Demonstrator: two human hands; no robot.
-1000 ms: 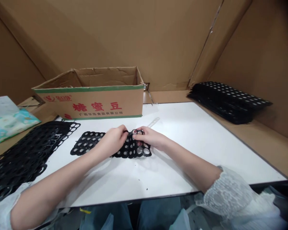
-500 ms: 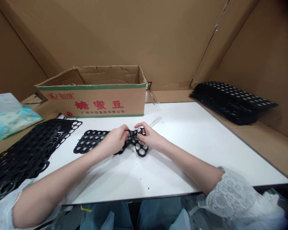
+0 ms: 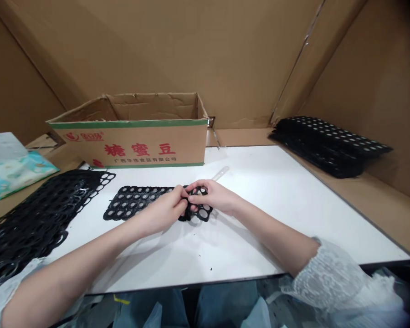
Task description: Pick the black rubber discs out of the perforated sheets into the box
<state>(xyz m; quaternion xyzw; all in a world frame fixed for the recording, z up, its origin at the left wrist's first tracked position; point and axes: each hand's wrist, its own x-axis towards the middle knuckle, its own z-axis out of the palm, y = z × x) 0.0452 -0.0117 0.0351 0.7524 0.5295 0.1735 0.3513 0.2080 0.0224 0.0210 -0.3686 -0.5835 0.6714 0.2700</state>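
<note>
A flat black sheet with rows of round pale-centred discs (image 3: 130, 200) lies on the white table. My left hand (image 3: 172, 204) is closed on its right part, fingers pinched at the sheet. Close beside it, almost touching, my right hand (image 3: 210, 197) pinches the black ringed piece (image 3: 203, 212) at the sheet's right end. Whether that piece is joined to the sheet is hidden by my fingers. A clear plastic strip (image 3: 221, 173) lies just behind my right hand.
An open cardboard box (image 3: 130, 143) stands at the back left. Black ringed sheets (image 3: 37, 214) are heaped at the left, near a tissue pack (image 3: 23, 173). More black perforated sheets (image 3: 324, 146) are stacked at the back right. Cardboard walls surround the white table (image 3: 273, 196).
My left hand has moved slightly right, and my hands are now closer together. The twisted right end of the black sheet now lies flatter, and more of its discs show.
</note>
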